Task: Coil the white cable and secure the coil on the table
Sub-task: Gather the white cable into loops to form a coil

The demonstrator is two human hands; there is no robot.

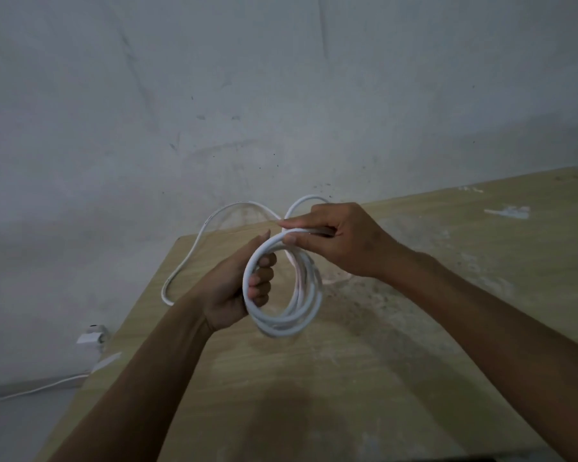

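A white cable (306, 300) is wound into several round loops held above the wooden table (431, 328). My left hand (234, 288) grips the left side of the coil, fingers curled through the loops. My right hand (337, 241) pinches the cable at the top of the coil between thumb and fingers. A loose length of the cable (194, 251) arcs away from my right hand, over the far left corner of the table, and ends beside the left edge.
The table's left edge (131, 321) runs diagonally toward me. Beyond it, a white plug block (90, 336) and another thin white cord (37, 390) sit by the grey wall. A pale scrap (508, 211) lies at the table's far right.
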